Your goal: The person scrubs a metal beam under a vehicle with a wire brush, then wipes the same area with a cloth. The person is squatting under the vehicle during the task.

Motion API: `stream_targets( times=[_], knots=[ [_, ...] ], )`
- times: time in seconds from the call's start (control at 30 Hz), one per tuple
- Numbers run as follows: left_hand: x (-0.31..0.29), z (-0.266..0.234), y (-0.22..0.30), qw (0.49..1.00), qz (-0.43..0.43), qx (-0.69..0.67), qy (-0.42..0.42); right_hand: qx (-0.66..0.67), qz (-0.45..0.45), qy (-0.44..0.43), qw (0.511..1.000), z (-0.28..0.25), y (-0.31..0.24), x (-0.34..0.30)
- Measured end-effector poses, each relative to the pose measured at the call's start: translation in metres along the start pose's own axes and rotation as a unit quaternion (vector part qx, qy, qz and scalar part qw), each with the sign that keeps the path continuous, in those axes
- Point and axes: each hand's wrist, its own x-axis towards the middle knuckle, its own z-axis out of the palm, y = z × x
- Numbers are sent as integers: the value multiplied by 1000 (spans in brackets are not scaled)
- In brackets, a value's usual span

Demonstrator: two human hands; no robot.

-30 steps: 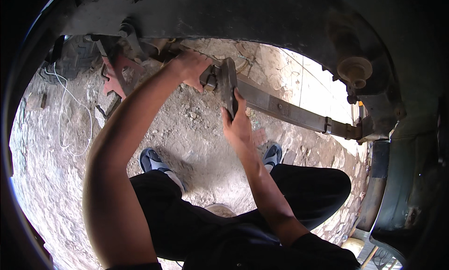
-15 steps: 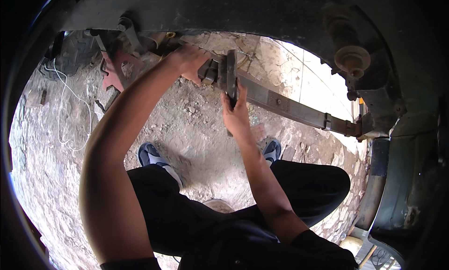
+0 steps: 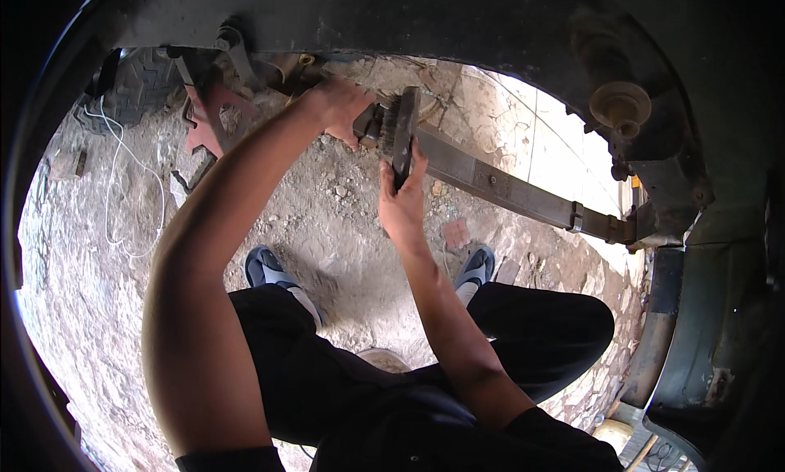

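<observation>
A wire brush (image 3: 405, 137) stands in my right hand (image 3: 403, 198), thumb and fingers closed round its lower end. Its bristles face left, against or very close to the metal where the leaf spring (image 3: 491, 180) meets the axle clamp; contact cannot be made out. To the left of the brush, my left hand (image 3: 345, 111) is wrapped over a dark metal part, thumb pointing down and fingers across the top. Much of that part is hidden under the hand. From the brush, the leaf spring runs right to its shackle end.
Overhead spans a dark vehicle frame (image 3: 343, 31), with a rusty round mount (image 3: 620, 106) hanging at the right. A red jack stand (image 3: 208, 116) and a tire (image 3: 143, 84) are at the far left, near a white cable (image 3: 123, 178). Rubble and a brick piece (image 3: 455, 232) lie below.
The brush has tilted slightly, its lower end moving left with my right hand, and its bristles show more plainly. My left hand keeps its place on the metal; the whole view has shifted slightly.
</observation>
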Motion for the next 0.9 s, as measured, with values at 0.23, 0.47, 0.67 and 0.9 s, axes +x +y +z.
stream_targets(
  times=[0.23,0.47,0.67,0.9],
  knots=[
    [-3,0,4,999,-22,-34,-24,28,-7,12,1000,8,3,-22],
    [-4,-6,4,998,-20,-40,-37,-15,60,-25,998,-4,-26,6],
    [-4,-6,5,999,-25,-30,-30,1,-70,27,997,7,10,-33],
    [-6,-5,4,999,-16,-29,-25,-41,66,-9,997,1,-19,-5]
  ],
)
